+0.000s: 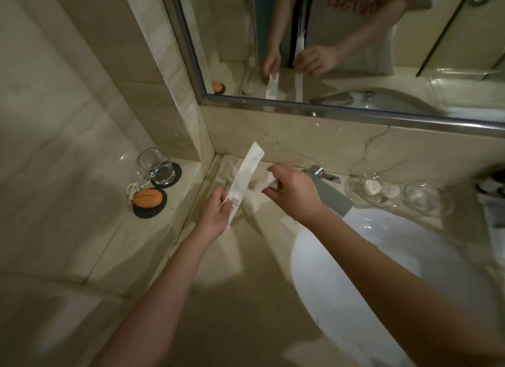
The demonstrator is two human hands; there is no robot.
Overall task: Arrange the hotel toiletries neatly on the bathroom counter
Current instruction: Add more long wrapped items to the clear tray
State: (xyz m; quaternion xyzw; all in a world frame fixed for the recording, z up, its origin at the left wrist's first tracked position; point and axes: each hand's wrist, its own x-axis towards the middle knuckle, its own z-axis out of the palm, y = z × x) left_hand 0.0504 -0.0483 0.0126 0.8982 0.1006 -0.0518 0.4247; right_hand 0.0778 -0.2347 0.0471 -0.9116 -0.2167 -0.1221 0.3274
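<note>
Above the counter's (246, 257) back corner, the left hand (216, 216) pinches the lower end of a long white sachet (246, 178) angled up toward the wall, while just right the right hand's (292, 192) fingers close on a small white packet (270, 181), mostly hidden and blurred.

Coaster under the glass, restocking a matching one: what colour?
Black, round coaster under the glass; head view.

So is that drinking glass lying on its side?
No, the glass stands upright on a dark coaster on the ledge left of the counter.
</note>
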